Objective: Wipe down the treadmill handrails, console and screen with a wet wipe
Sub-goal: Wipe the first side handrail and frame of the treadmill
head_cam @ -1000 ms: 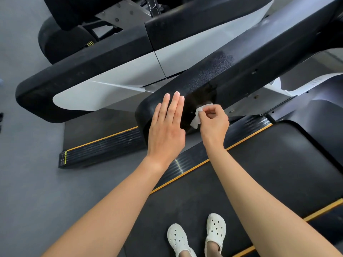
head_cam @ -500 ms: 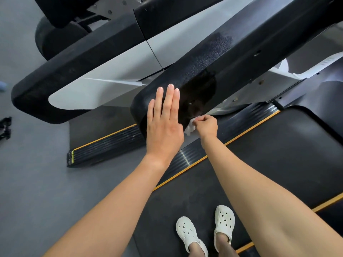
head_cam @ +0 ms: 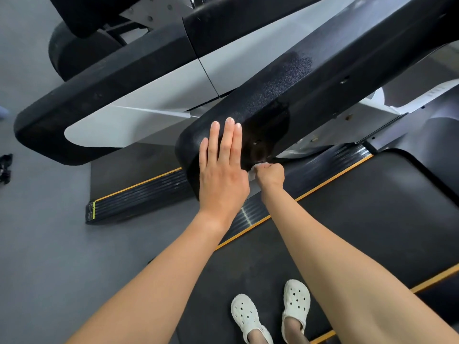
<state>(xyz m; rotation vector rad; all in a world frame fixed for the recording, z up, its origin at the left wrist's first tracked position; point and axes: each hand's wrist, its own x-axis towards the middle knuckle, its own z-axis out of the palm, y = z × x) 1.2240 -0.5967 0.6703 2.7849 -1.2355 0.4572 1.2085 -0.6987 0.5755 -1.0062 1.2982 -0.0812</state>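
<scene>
A person's left hand lies flat, fingers straight, steadying the black handrail, while the right hand pinches 1 wet wipe against its lower edge.

wipe mostly hidden, handrail cut off

Crumpled white wet wipe against lower edge of black handrail

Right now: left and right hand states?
Left hand: open, fingers flat on the handrail.
Right hand: grips the wet wipe at the handrail's lower edge.
</scene>
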